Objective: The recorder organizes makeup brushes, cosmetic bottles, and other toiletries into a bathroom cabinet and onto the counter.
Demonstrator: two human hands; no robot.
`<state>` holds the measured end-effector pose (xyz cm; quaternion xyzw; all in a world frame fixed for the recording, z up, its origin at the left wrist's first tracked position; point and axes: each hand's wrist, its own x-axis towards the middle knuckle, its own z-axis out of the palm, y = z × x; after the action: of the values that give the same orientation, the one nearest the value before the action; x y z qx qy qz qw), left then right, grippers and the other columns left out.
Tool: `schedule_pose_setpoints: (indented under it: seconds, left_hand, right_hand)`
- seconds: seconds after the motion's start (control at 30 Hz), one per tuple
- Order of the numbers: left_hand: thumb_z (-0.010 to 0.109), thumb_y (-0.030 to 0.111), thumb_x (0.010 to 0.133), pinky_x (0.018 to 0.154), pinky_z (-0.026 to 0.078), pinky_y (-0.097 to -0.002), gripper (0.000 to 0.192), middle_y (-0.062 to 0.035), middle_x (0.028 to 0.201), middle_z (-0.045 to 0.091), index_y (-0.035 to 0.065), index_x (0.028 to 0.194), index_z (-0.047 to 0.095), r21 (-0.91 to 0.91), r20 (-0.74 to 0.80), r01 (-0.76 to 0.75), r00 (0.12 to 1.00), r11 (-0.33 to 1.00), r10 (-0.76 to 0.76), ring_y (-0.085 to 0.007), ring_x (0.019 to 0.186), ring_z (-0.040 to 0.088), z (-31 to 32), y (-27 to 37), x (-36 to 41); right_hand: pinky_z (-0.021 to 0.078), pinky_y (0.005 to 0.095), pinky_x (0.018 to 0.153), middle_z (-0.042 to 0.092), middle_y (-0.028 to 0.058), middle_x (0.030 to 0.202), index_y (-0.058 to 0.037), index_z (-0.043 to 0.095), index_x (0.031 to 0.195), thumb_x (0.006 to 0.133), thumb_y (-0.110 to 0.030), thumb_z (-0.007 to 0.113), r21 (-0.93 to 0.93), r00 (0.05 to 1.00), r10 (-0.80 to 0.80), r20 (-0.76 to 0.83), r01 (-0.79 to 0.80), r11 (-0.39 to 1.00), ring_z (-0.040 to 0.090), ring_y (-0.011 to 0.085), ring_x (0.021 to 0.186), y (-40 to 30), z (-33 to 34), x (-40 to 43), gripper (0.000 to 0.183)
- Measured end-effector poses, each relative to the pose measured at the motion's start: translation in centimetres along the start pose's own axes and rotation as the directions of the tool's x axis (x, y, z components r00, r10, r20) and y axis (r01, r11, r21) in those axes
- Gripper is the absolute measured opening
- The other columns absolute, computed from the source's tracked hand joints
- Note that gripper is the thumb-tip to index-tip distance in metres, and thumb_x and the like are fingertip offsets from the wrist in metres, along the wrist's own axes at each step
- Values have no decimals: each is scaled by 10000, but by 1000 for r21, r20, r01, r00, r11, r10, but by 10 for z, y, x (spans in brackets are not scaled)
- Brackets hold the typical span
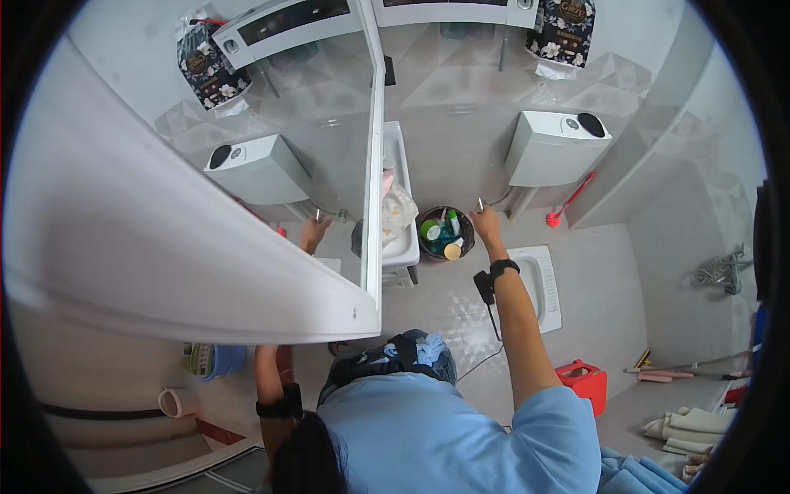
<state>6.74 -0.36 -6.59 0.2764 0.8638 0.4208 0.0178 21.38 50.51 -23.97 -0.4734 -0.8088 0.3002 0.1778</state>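
My right hand [487,223], its wrist in a black band, reaches forward with its fingers around a small silver metal piece [481,203] low by the wall, near a thin hose. Left of it stands a round bin [422,246] lined with a dark bag, holding green and blue bottles and a tub with a pale lid. A mirror on the left repeats the right hand. My left forearm [270,370] passes under the lower edge of a large white panel [247,309], which hides the left hand.
A white basin [408,254] with cloths stands beside the mirror. A squat toilet [551,293] lies right of my forearm, under a wall cistern [543,160]. A red brush [574,200] leans nearby. A red jerrycan [597,386], mop handles and a blue bucket [227,362] are farther back.
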Motion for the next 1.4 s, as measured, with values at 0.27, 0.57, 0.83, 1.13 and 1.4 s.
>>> schedule_pose_setpoints:
  seconds: [0.27, 0.57, 0.83, 1.13, 1.4]
  left_hand:
    - [536, 198, 895, 753, 470, -281, 235, -74, 840, 641, -11, 981, 600, -34, 117, 76, 991, 997, -71, -142, 797, 608, 1, 3, -5]
    - [531, 206, 899, 751, 469, -276, 241, -72, 844, 641, -7, 988, 603, -105, 260, 130, 961, 986, -99, -137, 798, 607, 10, 8, 2]
    - [527, 212, 904, 749, 469, -272, 246, -70, 847, 641, -3, 994, 605, -210, 293, 183, 949, 961, -116, -133, 798, 606, 4, 16, 4]
    - [514, 218, 929, 745, 470, -254, 235, -61, 880, 638, 16, 998, 613, -376, 354, 116, 935, 919, 27, -121, 809, 605, -10, -18, 32]
    - [525, 211, 930, 756, 472, -253, 228, -66, 884, 642, 13, 1004, 609, -447, 341, 126, 939, 886, 38, -126, 818, 609, -51, -34, 57]
  right_hand:
    - [488, 331, 691, 682, 95, 739, -29, 678, 989, 826, -291, 569, 140, 985, 105, 138, -124, 982, 660, 220, 731, 66, -5, -57, 327]
    - [497, 336, 696, 681, 124, 750, -18, 668, 973, 849, -304, 555, 183, 974, 188, 127, -209, 961, 667, 233, 724, 94, -41, -114, 332]
    - [456, 345, 648, 622, 129, 714, -55, 675, 890, 953, -450, 353, 249, 908, -43, 417, -68, 966, 596, 215, 639, 85, -23, -157, 513]
    - [442, 335, 794, 652, 89, 776, -93, 683, 739, 872, -532, 498, 171, 662, -106, 742, -33, 985, 584, 196, 795, -39, 17, -228, 495]
    - [404, 289, 632, 547, 42, 679, -52, 668, 790, 897, -476, 503, 308, 705, -272, 655, 79, 948, 506, 153, 656, -136, 8, -245, 468]
